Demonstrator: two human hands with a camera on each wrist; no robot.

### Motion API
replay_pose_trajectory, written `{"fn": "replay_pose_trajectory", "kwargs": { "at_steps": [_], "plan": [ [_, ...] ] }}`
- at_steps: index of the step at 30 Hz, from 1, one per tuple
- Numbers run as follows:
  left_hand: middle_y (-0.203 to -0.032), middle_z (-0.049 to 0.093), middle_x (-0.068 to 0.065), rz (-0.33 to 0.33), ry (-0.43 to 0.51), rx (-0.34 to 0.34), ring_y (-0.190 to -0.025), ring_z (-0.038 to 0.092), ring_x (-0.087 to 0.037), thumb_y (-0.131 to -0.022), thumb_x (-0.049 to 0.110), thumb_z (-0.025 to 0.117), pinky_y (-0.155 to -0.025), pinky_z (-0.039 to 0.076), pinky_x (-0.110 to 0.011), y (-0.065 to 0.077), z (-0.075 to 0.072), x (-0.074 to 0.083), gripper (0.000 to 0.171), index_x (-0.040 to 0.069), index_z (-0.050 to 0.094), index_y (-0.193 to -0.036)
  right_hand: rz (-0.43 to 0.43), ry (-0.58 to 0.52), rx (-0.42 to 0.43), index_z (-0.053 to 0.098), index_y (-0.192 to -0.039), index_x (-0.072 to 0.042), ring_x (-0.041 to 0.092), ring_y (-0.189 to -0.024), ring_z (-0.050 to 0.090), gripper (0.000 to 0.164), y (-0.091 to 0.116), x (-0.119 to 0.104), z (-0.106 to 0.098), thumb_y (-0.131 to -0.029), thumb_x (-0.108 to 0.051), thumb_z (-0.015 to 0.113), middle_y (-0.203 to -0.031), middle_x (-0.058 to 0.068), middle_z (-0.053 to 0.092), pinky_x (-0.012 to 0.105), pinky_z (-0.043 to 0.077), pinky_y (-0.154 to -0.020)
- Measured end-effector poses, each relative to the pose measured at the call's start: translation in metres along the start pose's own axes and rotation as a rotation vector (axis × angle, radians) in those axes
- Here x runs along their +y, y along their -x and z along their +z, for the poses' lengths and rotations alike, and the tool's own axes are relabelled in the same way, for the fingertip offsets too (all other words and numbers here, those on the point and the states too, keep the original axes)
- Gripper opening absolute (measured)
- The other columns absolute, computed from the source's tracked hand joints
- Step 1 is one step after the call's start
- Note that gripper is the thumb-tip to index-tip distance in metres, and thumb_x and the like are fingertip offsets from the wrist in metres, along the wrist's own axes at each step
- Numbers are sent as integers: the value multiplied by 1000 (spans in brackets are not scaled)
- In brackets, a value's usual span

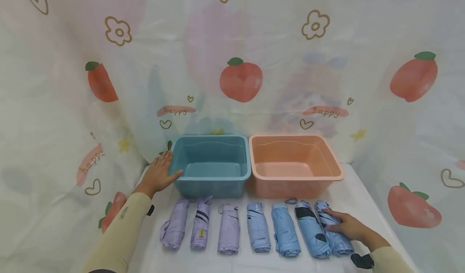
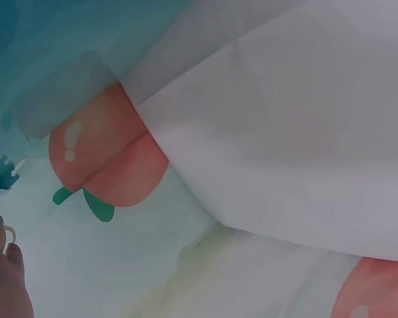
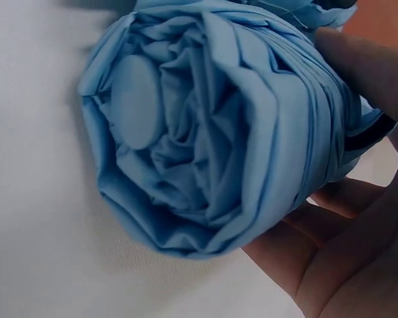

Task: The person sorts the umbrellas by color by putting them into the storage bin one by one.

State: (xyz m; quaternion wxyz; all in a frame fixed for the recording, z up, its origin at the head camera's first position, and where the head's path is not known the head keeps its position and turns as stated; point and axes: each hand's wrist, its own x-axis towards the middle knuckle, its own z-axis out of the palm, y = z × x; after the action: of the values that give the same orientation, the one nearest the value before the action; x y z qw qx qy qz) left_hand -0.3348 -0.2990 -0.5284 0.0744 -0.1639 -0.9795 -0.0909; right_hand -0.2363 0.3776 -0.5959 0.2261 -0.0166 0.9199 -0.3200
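My left hand (image 1: pixel 157 177) rests at the left side of a teal plastic basin (image 1: pixel 212 188), fingers extended and thumb over the near corner of its rim. At the far right of a row of folded umbrellas, my right hand (image 1: pixel 346 225) grips a light blue umbrella (image 1: pixel 340 244). Its rolled end with a pale round cap faces the right wrist view, where thumb and fingers (image 3: pixel 365 69) curl around the blue roll (image 3: pixel 278 132). Just left of it lies another blue umbrella (image 1: pixel 313 232) with a dark patch. The left wrist view shows mostly cloth, with part of the hand at its edge.
Beside the teal basin stands a peach basin (image 1: pixel 290 187), nearly touching it. In front lie three lilac umbrellas (image 1: pixel 229 228) on the left and more blue ones (image 1: pixel 258 228) in the middle, on a white tabletop (image 1: pixel 203 263). A printed curtain (image 1: pixel 279 75) encloses the back and sides.
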Motion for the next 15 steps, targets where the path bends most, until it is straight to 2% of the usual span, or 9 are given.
{"fn": "replay_pose_trajectory", "kwargs": {
  "at_steps": [7, 12, 15],
  "plan": [
    [-156, 20, -24, 2, 6, -5, -145, 15, -38, -95, 62, 44, -115, 11, -54, -1, -7, 8, 94, -10, 19, -151, -2, 37, 13, 44, -146, -6, 62, -124, 33, 77, 14, -10, -10, -84, -40, 73, -141, 41, 33, 72, 33, -92],
    [-156, 21, -25, -5, 0, 0, -144, 16, -38, -95, 62, 45, -114, 12, -54, 1, -7, 8, 94, -10, 19, -151, -25, 63, 17, 43, -146, -5, 56, -114, 45, 76, 27, -17, -21, -85, -39, 73, -138, 42, 35, 70, 39, -87],
    [-156, 22, -25, -3, 0, 1, -144, 17, -39, -95, 62, 44, -114, 12, -54, 1, -5, 7, 94, -9, 20, -151, -23, 80, 10, 43, -146, -6, 54, -111, 48, 75, 36, -23, -29, -85, -39, 72, -137, 43, 35, 69, 41, -84]
  ]
}}
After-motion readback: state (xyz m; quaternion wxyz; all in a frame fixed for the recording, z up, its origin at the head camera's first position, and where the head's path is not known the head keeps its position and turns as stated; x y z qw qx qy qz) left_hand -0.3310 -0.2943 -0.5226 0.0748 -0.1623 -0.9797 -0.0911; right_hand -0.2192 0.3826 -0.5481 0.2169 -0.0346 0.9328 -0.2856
